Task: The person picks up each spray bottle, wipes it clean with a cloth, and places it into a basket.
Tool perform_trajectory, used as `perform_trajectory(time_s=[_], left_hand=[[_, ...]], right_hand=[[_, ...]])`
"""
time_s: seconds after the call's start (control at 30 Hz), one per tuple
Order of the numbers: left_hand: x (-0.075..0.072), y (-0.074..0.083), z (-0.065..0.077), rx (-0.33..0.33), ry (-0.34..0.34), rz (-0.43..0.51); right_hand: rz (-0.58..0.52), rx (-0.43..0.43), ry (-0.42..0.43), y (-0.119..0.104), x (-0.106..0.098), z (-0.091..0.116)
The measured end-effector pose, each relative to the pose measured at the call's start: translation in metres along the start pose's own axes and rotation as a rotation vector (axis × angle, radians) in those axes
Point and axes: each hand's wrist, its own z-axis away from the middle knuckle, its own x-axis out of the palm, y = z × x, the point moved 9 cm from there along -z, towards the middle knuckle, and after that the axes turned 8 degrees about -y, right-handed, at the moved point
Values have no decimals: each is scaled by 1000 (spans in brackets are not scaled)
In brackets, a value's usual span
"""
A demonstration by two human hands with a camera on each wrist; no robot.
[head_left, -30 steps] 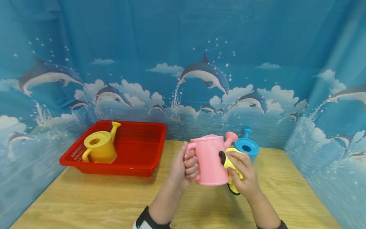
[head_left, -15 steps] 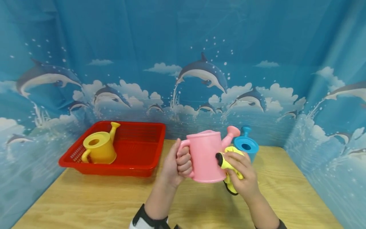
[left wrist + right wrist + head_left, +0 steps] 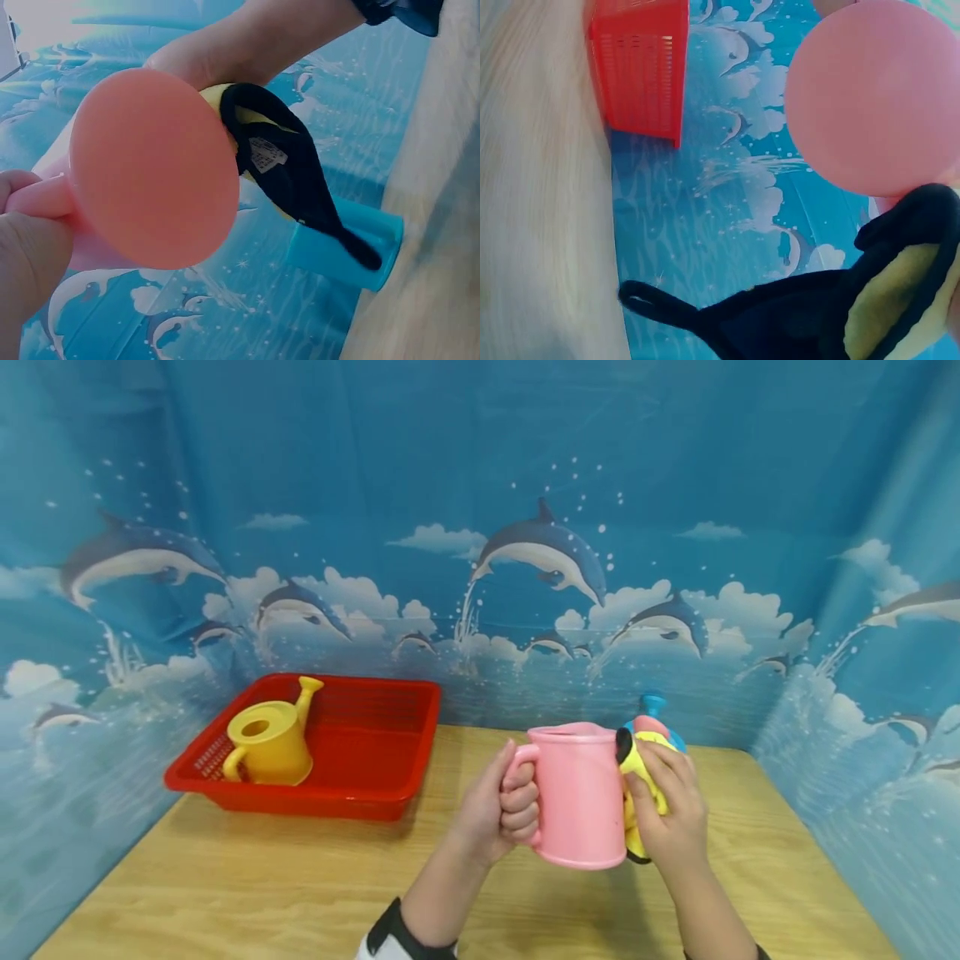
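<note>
A pink toy watering can (image 3: 581,797) is held up above the table, upright. My left hand (image 3: 498,810) grips its handle, fingers curled round it. In my right hand (image 3: 675,806) is a yellow cloth with black edging (image 3: 643,777), pinched between thumb and fingers against the can's spout side. The cloth and hand hide most of the spout. From below, the left wrist view shows the can's round bottom (image 3: 154,169) and the cloth's dark side with a white label (image 3: 268,154). In the right wrist view, the cloth's black loop (image 3: 656,304) hangs free.
A red plastic basket (image 3: 300,802) stands at the left with a yellow watering can (image 3: 273,743) inside. Behind my right hand is a blue watering can (image 3: 652,703), mostly covered in the head view. A dolphin-print curtain (image 3: 480,527) surrounds the wooden table (image 3: 300,885).
Over the last half second the pink watering can and both hands have shifted right and slightly lower. The cloth now sits higher by the spout, and the blue can is more covered.
</note>
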Motion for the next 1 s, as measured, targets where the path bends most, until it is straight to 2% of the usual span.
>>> perform_trajectory(time_s=[0.1, 0.27, 0.47, 0.63, 0.7, 0.77, 0.83, 0.93, 1.0], left_hand=[[0, -2, -1, -11, 10, -19], [-3, 5, -1, 29, 29, 6], [-9, 24, 4, 142, 49, 39], [-13, 47, 12, 257, 64, 33], [-15, 53, 15, 282, 72, 26], [-15, 55, 15, 284, 58, 36], [-13, 51, 14, 254, 25, 38], [-6, 38, 8, 181, -49, 44], [-2, 26, 4, 135, -73, 37]], right_hand=[[-24, 43, -4, 6, -2, 2], [-135, 28, -21, 7, 4, 3], [-221, -9, -127, 4, 21, 8], [-232, -18, -222, -2, 34, 13], [-219, -30, -243, -4, 36, 13], [-212, -40, -251, -5, 36, 13], [-206, -43, -251, -5, 35, 12], [-197, -32, -226, -5, 27, 8], [-170, -7, -197, -3, 20, 4]])
